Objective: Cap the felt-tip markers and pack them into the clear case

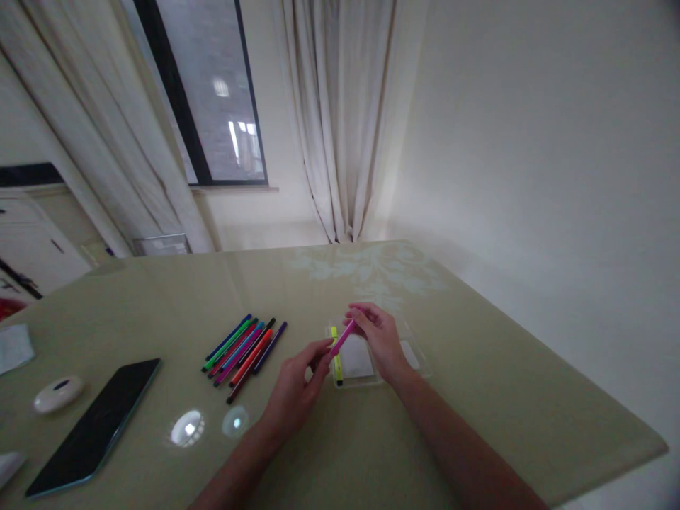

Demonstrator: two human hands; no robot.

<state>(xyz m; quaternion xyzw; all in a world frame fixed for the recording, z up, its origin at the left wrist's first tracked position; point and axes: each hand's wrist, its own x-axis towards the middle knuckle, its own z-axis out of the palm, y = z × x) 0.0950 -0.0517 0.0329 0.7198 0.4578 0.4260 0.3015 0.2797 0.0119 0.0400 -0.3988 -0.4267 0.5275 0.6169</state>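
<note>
A pink marker [343,336] is held between both hands above a clear plastic pen case [417,360]. My left hand [295,386] pinches its lower end with thumb and fingers. My right hand [378,338] grips its upper end, fingers curled. A yellow marker [336,358] lies inside the case along its left side. To the left, several coloured markers [244,349] lie side by side on the table.
A dark tablet [95,423] lies at the front left, with a white oval object [57,394] beside it. The table [504,397] has a glossy olive top; its right edge is close. Curtains and a window stand behind.
</note>
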